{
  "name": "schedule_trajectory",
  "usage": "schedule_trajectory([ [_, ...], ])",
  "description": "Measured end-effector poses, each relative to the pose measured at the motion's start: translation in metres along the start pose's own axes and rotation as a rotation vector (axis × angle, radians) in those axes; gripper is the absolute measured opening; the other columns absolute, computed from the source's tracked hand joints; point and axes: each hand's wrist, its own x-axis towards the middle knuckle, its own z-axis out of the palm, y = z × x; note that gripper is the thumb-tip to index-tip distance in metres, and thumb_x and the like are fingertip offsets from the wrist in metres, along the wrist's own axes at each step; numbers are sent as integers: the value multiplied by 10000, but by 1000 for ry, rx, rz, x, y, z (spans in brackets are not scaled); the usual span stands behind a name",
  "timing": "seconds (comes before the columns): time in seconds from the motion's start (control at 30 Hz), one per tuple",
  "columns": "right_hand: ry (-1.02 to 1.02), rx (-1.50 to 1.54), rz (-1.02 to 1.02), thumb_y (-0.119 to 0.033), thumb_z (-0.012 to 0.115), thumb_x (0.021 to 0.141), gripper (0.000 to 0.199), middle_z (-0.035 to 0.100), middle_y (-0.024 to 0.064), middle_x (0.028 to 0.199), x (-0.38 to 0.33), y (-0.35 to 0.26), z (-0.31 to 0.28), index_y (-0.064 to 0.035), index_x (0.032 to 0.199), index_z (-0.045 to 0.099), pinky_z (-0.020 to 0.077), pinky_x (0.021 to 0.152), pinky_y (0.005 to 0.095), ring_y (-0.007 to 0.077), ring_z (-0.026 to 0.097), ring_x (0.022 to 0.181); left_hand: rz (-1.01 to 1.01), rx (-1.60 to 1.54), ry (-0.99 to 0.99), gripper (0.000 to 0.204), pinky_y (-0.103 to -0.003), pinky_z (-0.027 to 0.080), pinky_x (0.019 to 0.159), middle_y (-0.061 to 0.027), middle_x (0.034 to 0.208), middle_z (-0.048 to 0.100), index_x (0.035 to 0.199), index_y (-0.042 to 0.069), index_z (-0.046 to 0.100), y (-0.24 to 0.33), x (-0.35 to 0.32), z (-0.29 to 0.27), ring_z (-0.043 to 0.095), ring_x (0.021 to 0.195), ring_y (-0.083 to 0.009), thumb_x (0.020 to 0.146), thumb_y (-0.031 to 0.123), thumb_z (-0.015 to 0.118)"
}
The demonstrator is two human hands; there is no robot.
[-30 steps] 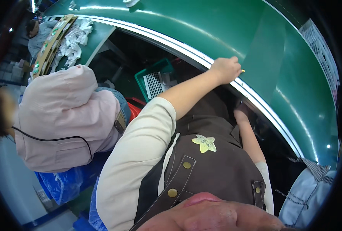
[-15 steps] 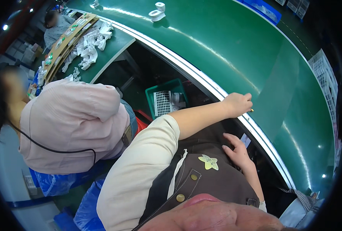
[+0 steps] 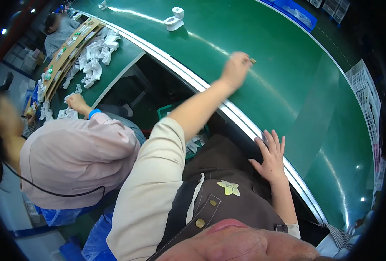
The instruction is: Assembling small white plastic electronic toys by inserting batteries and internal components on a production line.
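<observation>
Head view: right hand [image 3: 271,156], fingers spread and holding nothing, rests at four o'clock against the silver rim [image 3: 240,119] of a green conveyor belt [image 3: 297,87]. Left hand [image 3: 235,69], at one o'clock, pinches a small brown piece [image 3: 253,60] over the belt. Farther out, at twelve o'clock, stands a white plastic part [image 3: 174,19].

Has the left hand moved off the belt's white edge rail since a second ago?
Yes. The left hand has gone past the white edge rail, out over the green belt.
</observation>
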Motion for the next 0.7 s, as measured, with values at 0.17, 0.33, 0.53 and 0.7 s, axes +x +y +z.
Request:
schedule_trajectory([
  [0.17,116,131,13,-124,722,592,564,357,183,1357,-1,15,-1,-102,1127,546,174,1045,588,424,276,1291,-48,425,178,123,-394,448,866,-171,1120,532,827,32,593,-101,63,-60,545,984,-332,784,141,630],
  [0.33,136,249,48,-101,702,585,541,374,199,1340,2,26,3,-98,1107,559,188,1036,593,440,296,1276,-367,823,-16,210,-423,454,889,-134,1310,430,974,61,606,-144,96,-120,536,1075,-338,859,233,571],
  [0.53,129,246,27,-103,686,586,504,389,204,1328,7,29,3,-91,1077,573,200,1017,610,450,306,1267,-525,1037,-126,323,-433,444,916,-94,1387,373,1134,71,569,-166,127,-156,514,1125,-337,864,248,565],
  [0.7,106,233,47,-108,673,591,503,391,207,1327,10,30,-1,-87,1084,573,215,1018,599,458,309,1261,-505,1065,-252,341,-434,448,908,-127,1331,419,1137,54,575,-177,130,-155,516,1119,-343,842,225,597],
])
